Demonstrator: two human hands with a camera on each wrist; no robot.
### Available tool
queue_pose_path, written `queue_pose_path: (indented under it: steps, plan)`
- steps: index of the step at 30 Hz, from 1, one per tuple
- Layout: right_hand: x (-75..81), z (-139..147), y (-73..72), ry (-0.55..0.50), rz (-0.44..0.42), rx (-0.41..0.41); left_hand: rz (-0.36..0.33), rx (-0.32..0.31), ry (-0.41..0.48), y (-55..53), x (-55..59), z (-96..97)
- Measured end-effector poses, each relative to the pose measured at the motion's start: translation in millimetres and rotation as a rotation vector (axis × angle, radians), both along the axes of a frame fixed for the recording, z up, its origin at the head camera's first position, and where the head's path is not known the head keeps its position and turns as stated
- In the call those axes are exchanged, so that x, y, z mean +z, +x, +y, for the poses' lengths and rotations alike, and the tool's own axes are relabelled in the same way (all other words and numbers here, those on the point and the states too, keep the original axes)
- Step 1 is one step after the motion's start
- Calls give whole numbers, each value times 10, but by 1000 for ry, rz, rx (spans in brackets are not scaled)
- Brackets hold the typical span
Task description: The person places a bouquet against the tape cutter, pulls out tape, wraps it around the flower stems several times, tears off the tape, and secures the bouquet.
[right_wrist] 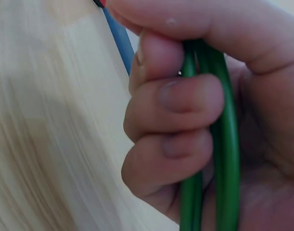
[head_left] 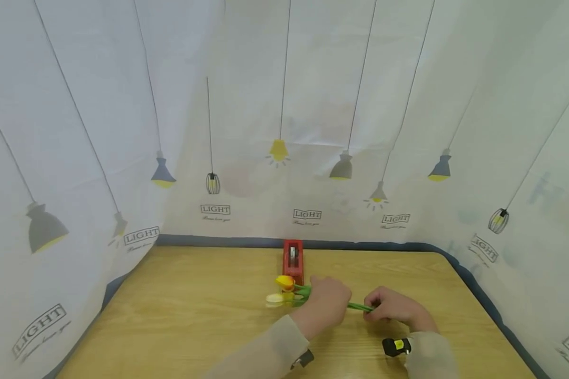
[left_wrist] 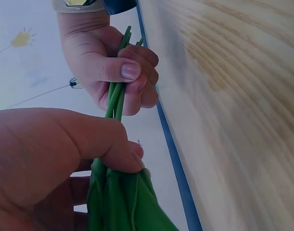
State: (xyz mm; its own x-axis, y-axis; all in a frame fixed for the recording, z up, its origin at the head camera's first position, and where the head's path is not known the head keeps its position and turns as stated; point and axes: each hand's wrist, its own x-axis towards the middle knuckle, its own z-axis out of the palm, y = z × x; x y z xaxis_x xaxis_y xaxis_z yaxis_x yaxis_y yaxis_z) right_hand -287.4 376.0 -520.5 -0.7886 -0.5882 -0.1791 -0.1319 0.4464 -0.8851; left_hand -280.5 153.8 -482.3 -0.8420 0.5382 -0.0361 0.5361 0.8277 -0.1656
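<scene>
A small bunch of tulips lies sideways between both hands over the table. In the head view an orange-yellow tulip bloom (head_left: 285, 282) and a pale yellow-white tulip bloom (head_left: 276, 299) point left. My left hand (head_left: 326, 304) grips the bunch at its green leaves (left_wrist: 122, 197), thumb across them in the left wrist view. Further down, my right hand (head_left: 392, 307) holds the lower stems (right_wrist: 227, 144), its fingers curled round them. Cut stem ends (left_wrist: 126, 36) stick out past the right hand in the left wrist view.
Behind the blooms, near the table's far edge, stands a red oblong holder (head_left: 293, 273) with a dark hollow and a small pale piece inside. The wooden table (head_left: 194, 310) is ringed by a white curtain (head_left: 246, 105) printed with lamps. Dark wrist cameras sit at both cuffs.
</scene>
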Motion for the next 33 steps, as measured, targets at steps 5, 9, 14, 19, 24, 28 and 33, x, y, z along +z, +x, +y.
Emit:
queue_pose_path:
  steps: [5, 9, 14, 19, 24, 28, 33]
  plan:
    - [5, -239, -43, 29, 30, 5, 4, 21, 14, 20, 1, -237]
    - [11, -451, -68, 56, 96, -9, -3, 43, 38, 8, -6, -432]
    - [-10, -708, -113, 132, 250, -77, -16, 103, 68, -59, 0, -646]
    - [34, -970, -85, 196, 297, -132, -26, 128, 113, -100, -31, -833]
    - [16, -1181, -66, 184, 276, -143, -34, 168, 124, -174, -101, -967]
    - [-16, -1328, -94, 189, 295, -161, -51, 224, 123, -233, -157, -1069]
    - [-41, -1475, -150, 231, 315, -188, -84, 268, 139, -312, -204, -1179]
